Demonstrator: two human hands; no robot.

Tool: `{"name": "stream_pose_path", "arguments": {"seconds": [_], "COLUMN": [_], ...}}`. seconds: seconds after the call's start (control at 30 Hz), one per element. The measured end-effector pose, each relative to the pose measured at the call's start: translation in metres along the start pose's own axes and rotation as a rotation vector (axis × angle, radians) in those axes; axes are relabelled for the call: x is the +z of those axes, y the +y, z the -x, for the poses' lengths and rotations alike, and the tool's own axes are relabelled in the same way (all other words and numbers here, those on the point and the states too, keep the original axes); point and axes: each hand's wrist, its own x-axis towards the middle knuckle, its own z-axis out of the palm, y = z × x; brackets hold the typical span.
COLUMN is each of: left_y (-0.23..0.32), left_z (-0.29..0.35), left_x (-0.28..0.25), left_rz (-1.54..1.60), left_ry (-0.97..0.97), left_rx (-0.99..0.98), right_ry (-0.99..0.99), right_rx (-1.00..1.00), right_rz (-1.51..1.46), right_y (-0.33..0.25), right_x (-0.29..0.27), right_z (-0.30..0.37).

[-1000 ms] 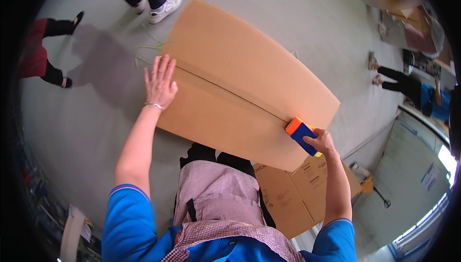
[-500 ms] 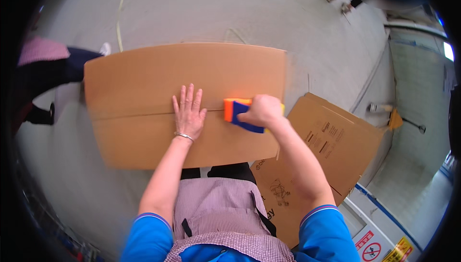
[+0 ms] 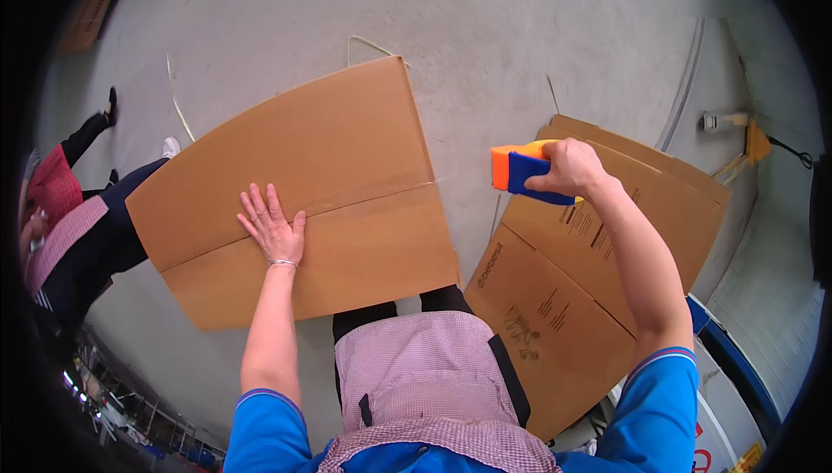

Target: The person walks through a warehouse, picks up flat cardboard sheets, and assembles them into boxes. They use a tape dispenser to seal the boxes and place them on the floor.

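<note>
A large brown cardboard box [image 3: 364, 139] lies before me, a seam running lengthwise across its top. Flat on that top, across the seam, rests my left hand [image 3: 275, 235], fingers spread and a bracelet at the wrist. My right hand [image 3: 568, 170] grips an orange and blue tape dispenser [image 3: 527, 177] with yellow parts, held off the box's right end. A shiny strip of clear tape [image 3: 407, 185] shows along the seam near that end.
Flattened printed cardboard [image 3: 555, 274] leans at my right. Another person [image 3: 95, 230] stands close to the box's left end, with one more behind. Thin strap pieces [image 3: 178, 105] lie on the floor. An orange-headed tool [image 3: 757, 139] lies at far right.
My right hand and the tape dispenser have moved off the box to the right. The box now appears further left and turned at an angle, with my left hand still on it.
</note>
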Motion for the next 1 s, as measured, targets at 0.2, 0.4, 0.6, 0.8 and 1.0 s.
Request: {"name": "stream_pose_path", "arguments": {"seconds": [0.2, 0.4, 0.6, 0.8, 1.0], "left_y": [0.003, 0.002, 0.113, 0.229, 0.224], "left_z": [-0.002, 0.004, -0.019, -0.036, -0.032], "left_x": [0.005, 0.001, -0.045, -0.095, -0.086], "left_rz": [-0.033, -0.043, 0.477, 1.387, 1.507], "left_ry": [-0.009, -0.039, -0.033, -1.1, -1.525], "left_rx": [0.016, 0.021, 0.073, -0.149, -0.29], "right_ry": [-0.099, 0.042, 0.2, 0.42, 0.427], "right_rx": [0.09, 0.106, 0.309, 0.092, -0.157], "right_rz": [-0.048, -0.191, -1.229, -1.392, -1.354], "right_y": [-0.067, -0.061, -0.031, -0.055, -0.063], "right_x": [0.074, 0.151, 0.139, 0.169, 0.161], "right_z": [-0.051, -0.037, 0.094, 0.158, 0.169]}}
